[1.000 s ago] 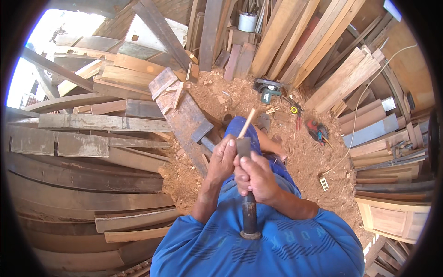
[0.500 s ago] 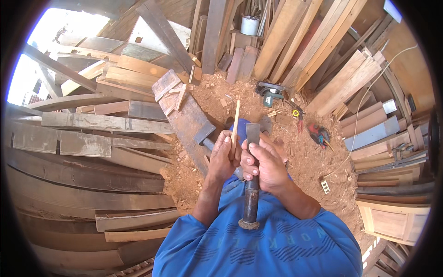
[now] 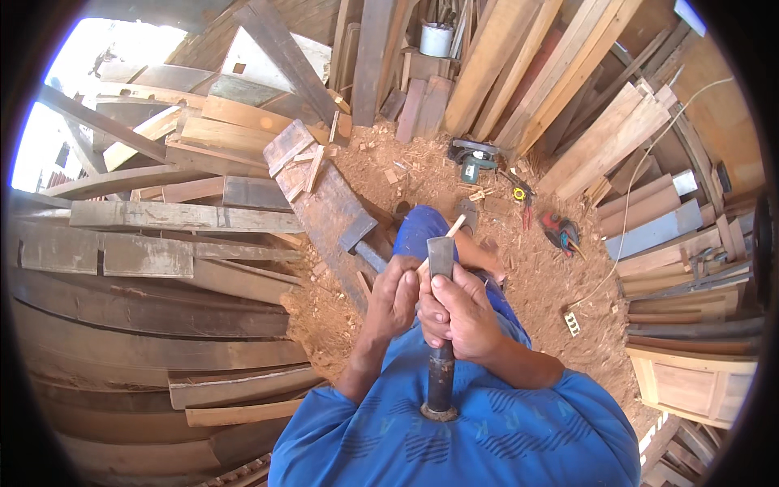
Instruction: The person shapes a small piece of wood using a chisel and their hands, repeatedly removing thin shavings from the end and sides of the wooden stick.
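Observation:
My right hand (image 3: 458, 316) is closed around a chisel, whose flat metal blade (image 3: 441, 253) points up and whose dark cylindrical handle (image 3: 441, 380) rests its butt against my blue shirt. My left hand (image 3: 393, 296) pinches a thin pale wooden stick (image 3: 456, 227), which slants up to the right behind the blade, close against it; whether they touch is hard to tell. Both hands are held over my lap, above my blue shorts (image 3: 418, 219). A worn plank (image 3: 320, 211) lies left of my knee, with small wood strips (image 3: 312, 166) and what looks like a hammer (image 3: 357, 235) on it.
A circular saw (image 3: 475, 158), a yellow tape measure (image 3: 518, 195), red-handled tools (image 3: 560, 231) and a corded power strip (image 3: 572, 323) lie on the sawdust-covered ground (image 3: 527, 300). Stacked boards (image 3: 146, 316) surround me, with leaning timber (image 3: 487, 65) and a white bucket (image 3: 436, 40) at the back.
Half a second ago the stick stood upright left of the blade; now it tilts rightward behind it, lower. My left hand has dropped slightly, and the chisel sits a little lower.

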Demonstrator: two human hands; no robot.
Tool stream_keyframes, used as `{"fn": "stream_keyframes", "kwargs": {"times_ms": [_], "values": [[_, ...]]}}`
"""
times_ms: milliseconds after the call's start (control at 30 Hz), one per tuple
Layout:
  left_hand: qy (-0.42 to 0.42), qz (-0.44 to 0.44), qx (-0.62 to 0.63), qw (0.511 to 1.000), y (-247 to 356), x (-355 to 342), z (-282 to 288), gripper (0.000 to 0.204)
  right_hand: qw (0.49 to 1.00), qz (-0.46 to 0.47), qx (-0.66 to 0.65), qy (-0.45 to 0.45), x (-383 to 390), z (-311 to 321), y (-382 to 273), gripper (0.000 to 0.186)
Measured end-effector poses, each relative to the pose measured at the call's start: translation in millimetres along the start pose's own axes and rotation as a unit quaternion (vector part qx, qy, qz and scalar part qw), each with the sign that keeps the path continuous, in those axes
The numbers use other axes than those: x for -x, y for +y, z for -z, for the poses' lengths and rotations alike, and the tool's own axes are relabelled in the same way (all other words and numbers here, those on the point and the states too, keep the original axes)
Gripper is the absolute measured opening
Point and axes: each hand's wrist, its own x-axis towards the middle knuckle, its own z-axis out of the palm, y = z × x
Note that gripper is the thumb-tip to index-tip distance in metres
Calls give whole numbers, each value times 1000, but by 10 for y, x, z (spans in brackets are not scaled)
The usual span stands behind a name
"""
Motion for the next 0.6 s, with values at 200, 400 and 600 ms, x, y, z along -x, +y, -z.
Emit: {"fn": "stream_keyframes", "kwargs": {"times_ms": [200, 400, 600], "values": [[64, 126, 142, 980, -114, 4, -101, 24, 1000, -10, -5, 16, -23, 35, 50, 17], [33, 50, 45, 997, -68, -381, 15, 26, 996, -72, -37, -24, -124, 77, 103, 18], [26, -22, -98, 995, 76, -348, 102, 22, 998, -53, 0, -17, -57, 51, 71, 18]]}}
